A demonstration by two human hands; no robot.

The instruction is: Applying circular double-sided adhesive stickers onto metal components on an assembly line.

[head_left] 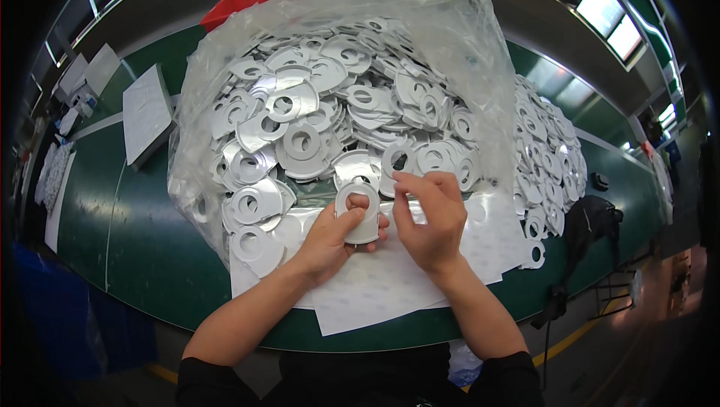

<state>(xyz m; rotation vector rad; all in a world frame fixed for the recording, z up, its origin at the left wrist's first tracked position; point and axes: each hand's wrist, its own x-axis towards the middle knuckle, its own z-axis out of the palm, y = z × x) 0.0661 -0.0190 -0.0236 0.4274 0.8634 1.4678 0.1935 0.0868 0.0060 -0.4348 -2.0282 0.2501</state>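
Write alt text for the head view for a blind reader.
A bare left hand holds a pale grey, flat, rounded, plastic-looking part with a round hole above white paper sheets; the bare right hand is raised beside it. Beyond, an open, clear plastic bag holds a large heap of similar parts on a green table, with another heap to the right.

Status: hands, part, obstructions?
Left hand gripping white ring-shaped part. Right hand alongside, near-pinched, hold unclear. Heaped parts just beyond; nothing evidently blocking.
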